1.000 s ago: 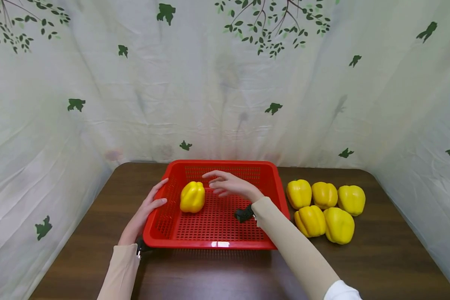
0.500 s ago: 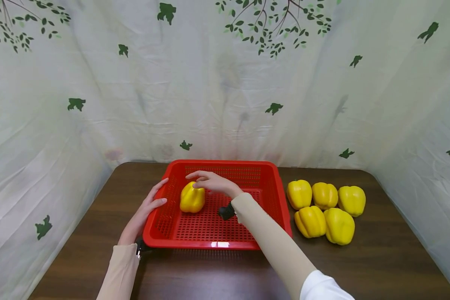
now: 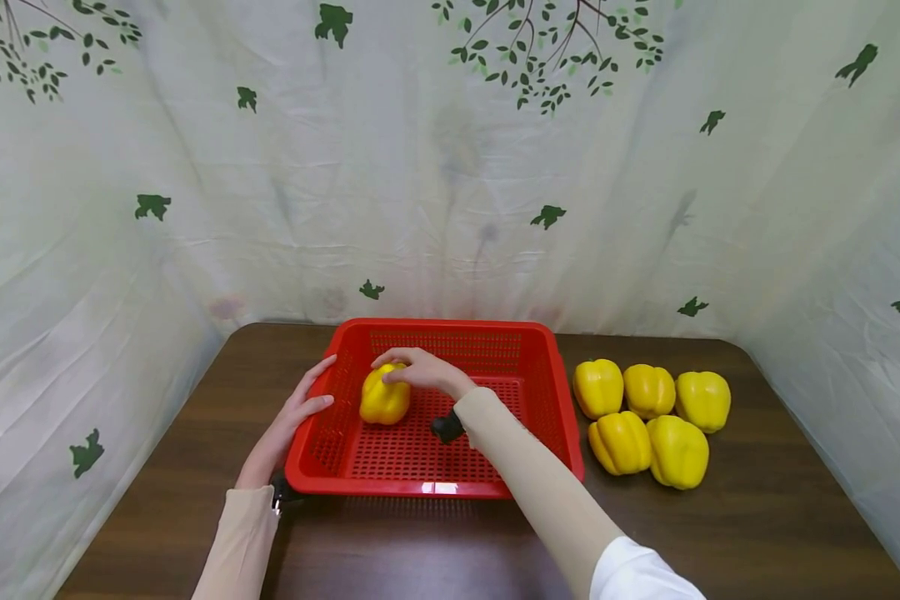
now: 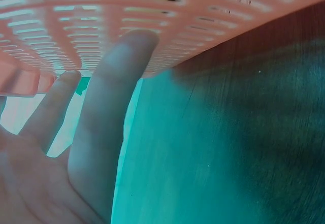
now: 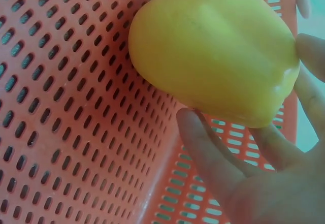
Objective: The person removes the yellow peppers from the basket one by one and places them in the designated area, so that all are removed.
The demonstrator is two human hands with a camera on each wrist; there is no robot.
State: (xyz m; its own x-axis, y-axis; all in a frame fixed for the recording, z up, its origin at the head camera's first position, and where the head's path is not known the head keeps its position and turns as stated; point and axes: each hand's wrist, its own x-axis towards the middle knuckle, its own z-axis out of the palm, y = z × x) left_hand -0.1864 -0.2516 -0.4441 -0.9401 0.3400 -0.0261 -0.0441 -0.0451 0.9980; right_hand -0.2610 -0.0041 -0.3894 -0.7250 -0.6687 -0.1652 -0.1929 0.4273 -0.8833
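A red perforated plastic basket (image 3: 360,487) stands on the dark wooden table, with one yellow bell pepper (image 3: 378,404) in its left half. My right hand (image 3: 423,371) reaches in from above and grips the pepper by its upper part. In the right wrist view, fingertips meet the yellow bell pepper (image 5: 208,46) on different sides, and the basket's holed floor (image 5: 45,107) shows beside it. My left hand (image 3: 292,417) rests along the basket's left side. Seen from the left wrist, its straight fingers (image 4: 106,107) touch the slotted outer wall (image 4: 188,10).
Several yellow bell peppers (image 3: 648,392) sit in a group on the table to the right of the basket. A pale curtain (image 3: 450,183) with leaf prints hangs behind the table (image 3: 780,517) and along both sides.
My right hand has moved left and down from over the basket's middle to the yellow bell pepper, and its fingers have closed around the top. The left hand keeps its place.
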